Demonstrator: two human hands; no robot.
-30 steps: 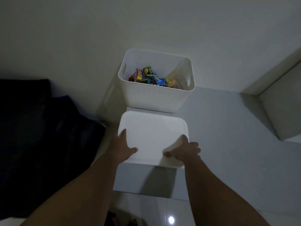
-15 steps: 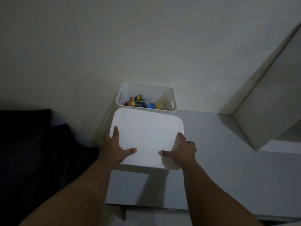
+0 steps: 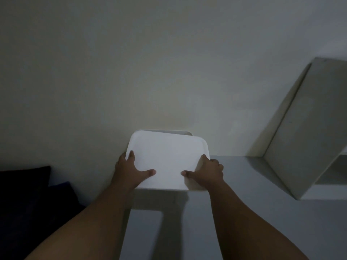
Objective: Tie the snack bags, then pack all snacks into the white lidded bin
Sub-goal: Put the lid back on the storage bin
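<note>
Dim room, grey tabletop (image 3: 262, 212) against a bare wall (image 3: 150, 72). Lid (image 3: 165, 158) is over the bin (image 3: 169, 130), and only the bin's back rim shows past its far edge; can't tell if it's seated. Left hand (image 3: 129, 171) and right hand (image 3: 206, 173) each grip a near corner, thumbs on top. Suggest: line up the far edge first, lower level, press corners evenly.

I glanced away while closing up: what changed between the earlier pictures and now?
The lid, gripped at its near corners by the left hand and right hand, moved forward over the white bin, hiding the snacks; only the bin's far rim shows. Whether it is seated cannot be told. Unchanged: both hands' grip, the bin by the wall.
</note>
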